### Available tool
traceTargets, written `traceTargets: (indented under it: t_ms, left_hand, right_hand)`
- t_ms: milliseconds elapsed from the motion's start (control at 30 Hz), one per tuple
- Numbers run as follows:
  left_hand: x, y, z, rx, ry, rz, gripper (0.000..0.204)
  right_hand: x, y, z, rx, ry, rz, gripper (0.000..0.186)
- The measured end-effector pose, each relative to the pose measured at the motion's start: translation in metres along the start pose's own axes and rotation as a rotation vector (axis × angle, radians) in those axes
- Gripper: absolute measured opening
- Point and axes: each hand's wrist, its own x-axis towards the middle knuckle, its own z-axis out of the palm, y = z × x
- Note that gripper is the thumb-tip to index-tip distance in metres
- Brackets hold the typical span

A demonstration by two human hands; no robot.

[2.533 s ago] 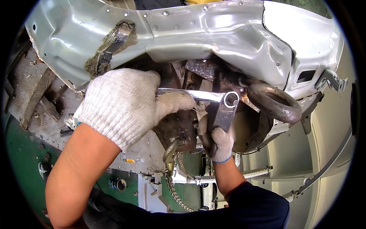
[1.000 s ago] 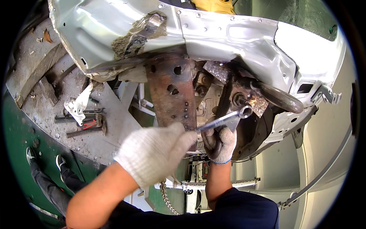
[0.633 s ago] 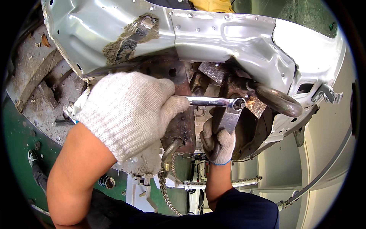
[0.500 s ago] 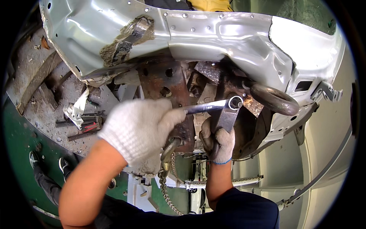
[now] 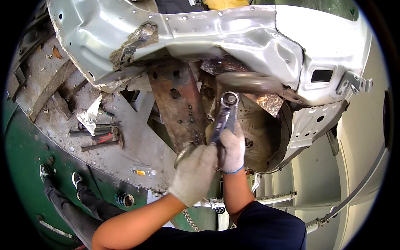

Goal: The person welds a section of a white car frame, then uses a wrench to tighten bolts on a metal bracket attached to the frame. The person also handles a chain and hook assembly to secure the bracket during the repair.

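Note:
My left hand (image 5: 194,173), in a white knit glove, is closed round the handle of a ring spanner (image 5: 219,126). The spanner's ring end sits around a bolt head (image 5: 229,99) on a dark metal clamp. My right hand (image 5: 233,151), gloved too, is wrapped round the clamp's lower part, just beside the spanner; the spanner and glove hide much of the clamp. Above the bolt, a thick metal pull ring (image 5: 250,82) is smeared by motion. A steel hook (image 5: 183,156) shows partly behind my left hand, with a chain (image 5: 191,221) hanging lower down.
The dented silver car body panel (image 5: 233,35) spans the far side. A rusty plate with holes (image 5: 175,100) slopes below it. On the grey bench (image 5: 137,146) lie a hammer and other tools (image 5: 102,137). A can (image 5: 125,199) stands on the green floor, near legs in dark trousers (image 5: 66,204).
The spanner has swung from pointing right to pointing away from me, and my left hand has come right and nearer. The clamp and pull ring have shifted left. The view has moved a little.

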Motion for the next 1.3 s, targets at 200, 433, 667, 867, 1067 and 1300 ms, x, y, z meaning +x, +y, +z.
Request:
traceTargets:
  t_ms: [200,433,667,867,1067,1300]
  left_hand:
    - [-0.024,-0.034,-0.064,-0.220,0.100,-0.331,0.041]
    - [-0.057,-0.030,-0.080,-0.371,0.110,-0.505,0.059]
    - [-0.096,-0.046,-0.087,-0.412,0.172,-0.447,0.065]
    - [-0.145,-0.061,-0.138,-0.029,0.216,-0.494,0.017]
    - [-0.224,-0.068,-0.190,-0.066,0.422,-0.676,0.017]
    - [-0.238,-0.090,-0.209,0.151,0.627,-0.575,0.014]
  right_hand:
    - [0.005,-0.003,-0.003,-0.005,-0.155,0.092,0.057]
    - [0.000,-0.022,0.002,-0.677,-0.409,-0.062,0.064]
    - [-0.020,0.000,0.015,-0.564,-0.570,-0.001,0.064]
    - [-0.068,0.043,0.034,-0.115,-0.584,0.413,0.042]
    - [-0.133,0.133,0.048,-0.008,-0.666,0.924,0.035]
    - [-0.187,0.194,0.053,-0.458,-0.909,0.682,0.050]
